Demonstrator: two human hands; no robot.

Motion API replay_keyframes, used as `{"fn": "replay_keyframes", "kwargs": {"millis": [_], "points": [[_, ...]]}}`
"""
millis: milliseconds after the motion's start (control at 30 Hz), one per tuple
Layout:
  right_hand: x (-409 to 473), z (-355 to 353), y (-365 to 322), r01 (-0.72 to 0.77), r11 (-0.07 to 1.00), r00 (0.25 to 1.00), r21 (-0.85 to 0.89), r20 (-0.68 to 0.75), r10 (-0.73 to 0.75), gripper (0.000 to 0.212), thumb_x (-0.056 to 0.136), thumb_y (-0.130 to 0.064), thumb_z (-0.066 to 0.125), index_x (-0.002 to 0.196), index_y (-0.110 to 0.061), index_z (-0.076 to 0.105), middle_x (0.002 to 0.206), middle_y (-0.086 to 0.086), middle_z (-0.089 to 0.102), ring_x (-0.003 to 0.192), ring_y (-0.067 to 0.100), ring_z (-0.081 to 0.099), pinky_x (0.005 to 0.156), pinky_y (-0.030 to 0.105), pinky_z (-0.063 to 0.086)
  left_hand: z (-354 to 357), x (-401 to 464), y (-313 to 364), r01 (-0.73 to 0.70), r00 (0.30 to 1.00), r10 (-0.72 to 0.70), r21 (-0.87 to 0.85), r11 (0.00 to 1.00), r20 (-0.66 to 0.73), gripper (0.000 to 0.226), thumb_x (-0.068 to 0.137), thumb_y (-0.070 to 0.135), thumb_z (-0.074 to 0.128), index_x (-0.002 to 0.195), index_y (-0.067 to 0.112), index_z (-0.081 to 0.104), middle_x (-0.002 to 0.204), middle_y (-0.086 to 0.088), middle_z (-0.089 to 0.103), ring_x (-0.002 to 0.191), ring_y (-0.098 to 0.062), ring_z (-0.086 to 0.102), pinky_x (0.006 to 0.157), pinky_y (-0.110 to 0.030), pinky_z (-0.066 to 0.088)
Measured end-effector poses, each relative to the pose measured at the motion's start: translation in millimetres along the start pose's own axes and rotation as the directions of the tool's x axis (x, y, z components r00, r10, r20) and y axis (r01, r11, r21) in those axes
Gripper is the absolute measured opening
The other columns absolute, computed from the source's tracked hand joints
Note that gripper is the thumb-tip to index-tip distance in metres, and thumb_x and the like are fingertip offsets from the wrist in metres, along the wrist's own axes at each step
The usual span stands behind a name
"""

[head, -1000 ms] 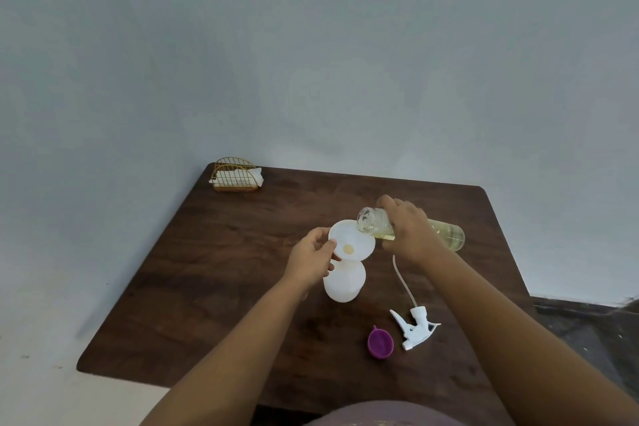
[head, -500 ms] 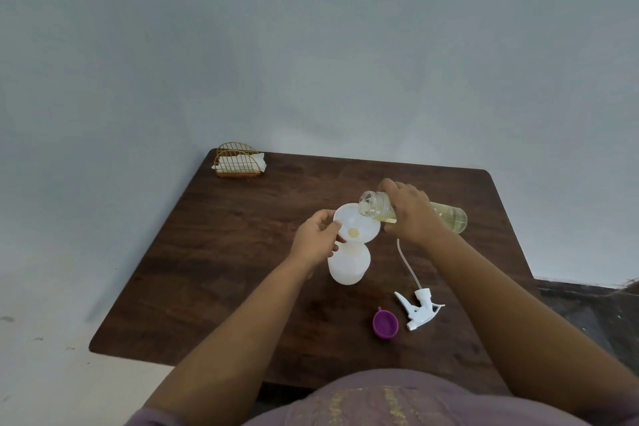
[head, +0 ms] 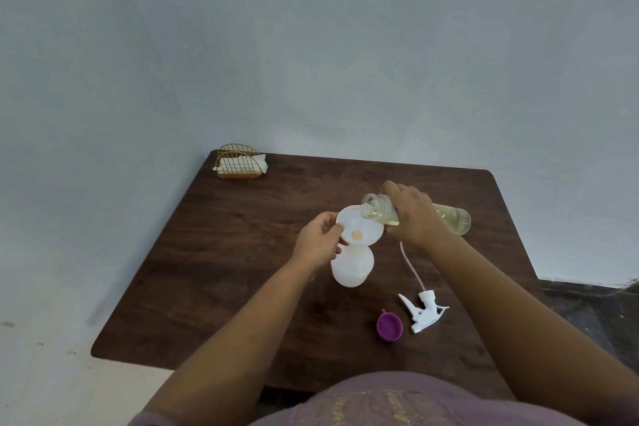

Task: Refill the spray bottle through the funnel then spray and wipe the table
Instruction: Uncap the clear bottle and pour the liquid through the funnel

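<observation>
A white funnel (head: 359, 229) sits in the neck of a white spray bottle (head: 352, 266) standing mid-table. My left hand (head: 320, 244) pinches the funnel's near-left rim. My right hand (head: 411, 213) grips a clear bottle of yellowish liquid (head: 453, 221), tipped almost flat, its open mouth over the funnel's right edge. A little yellow liquid pools at the funnel's centre. The white trigger sprayer head (head: 423, 309) with its dip tube lies on the table to the right, apart from the bottle.
A purple cap (head: 389, 326) lies near the front edge, left of the sprayer head. A gold wire holder with white napkins (head: 239, 166) stands at the far left corner of the dark wooden table (head: 224, 270). A grey wall rises behind.
Both hands hold the same grips and the bottle stays tipped over the funnel. The scene has shifted in the frame, which looks like head movement.
</observation>
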State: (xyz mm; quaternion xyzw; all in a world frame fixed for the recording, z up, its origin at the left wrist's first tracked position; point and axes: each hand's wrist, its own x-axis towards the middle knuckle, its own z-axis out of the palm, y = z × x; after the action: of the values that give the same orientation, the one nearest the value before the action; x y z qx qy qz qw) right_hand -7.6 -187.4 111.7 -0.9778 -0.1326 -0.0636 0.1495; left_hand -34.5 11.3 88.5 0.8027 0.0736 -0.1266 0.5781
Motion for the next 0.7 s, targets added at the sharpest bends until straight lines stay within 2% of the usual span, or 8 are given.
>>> {"fn": "replay_keyframes", "kwargs": {"millis": [200,400,700], "points": [[-0.4,-0.3,1.6,-0.007,1.0,1.0,-0.023,0.014,0.008,0.047,0.065,-0.02,0.073,0.104,-0.017,0.048,0.091,-0.001,0.056,0.083,0.023,0.052,0.072,0.033,0.034,-0.2,1.2,-0.3,-0.004,1.0,0.004,0.001,1.0,0.002,0.021,0.099,0.027,0.051,0.118,0.025,0.059,0.101,0.0,0.069,0.075,-0.014,0.065,0.076,-0.037,0.058],[-2.6,-1.9,2.0,-0.011,0.999,1.0,-0.034,0.027,0.012,0.049,0.065,-0.019,0.073,0.107,-0.017,0.047,0.094,-0.001,0.056,0.086,0.022,0.052,0.074,0.033,0.034,0.0,0.9,0.3,-0.004,1.0,0.004,0.004,1.0,0.003,0.025,0.099,0.027,0.051,0.122,0.023,0.059,0.106,-0.004,0.069,0.078,-0.014,0.064,0.076,-0.034,0.058],[-2.2,-3.5,-2.1,0.002,0.997,0.999,-0.072,0.034,0.0,0.051,0.066,-0.019,0.075,0.109,-0.017,0.047,0.097,0.0,0.058,0.088,0.022,0.053,0.077,0.035,0.038,-0.7,0.0,-0.3,-0.003,1.0,0.003,-0.012,1.0,0.004,0.021,0.099,0.026,0.051,0.118,0.025,0.059,0.1,0.0,0.069,0.078,-0.014,0.065,0.078,-0.037,0.059]]}}
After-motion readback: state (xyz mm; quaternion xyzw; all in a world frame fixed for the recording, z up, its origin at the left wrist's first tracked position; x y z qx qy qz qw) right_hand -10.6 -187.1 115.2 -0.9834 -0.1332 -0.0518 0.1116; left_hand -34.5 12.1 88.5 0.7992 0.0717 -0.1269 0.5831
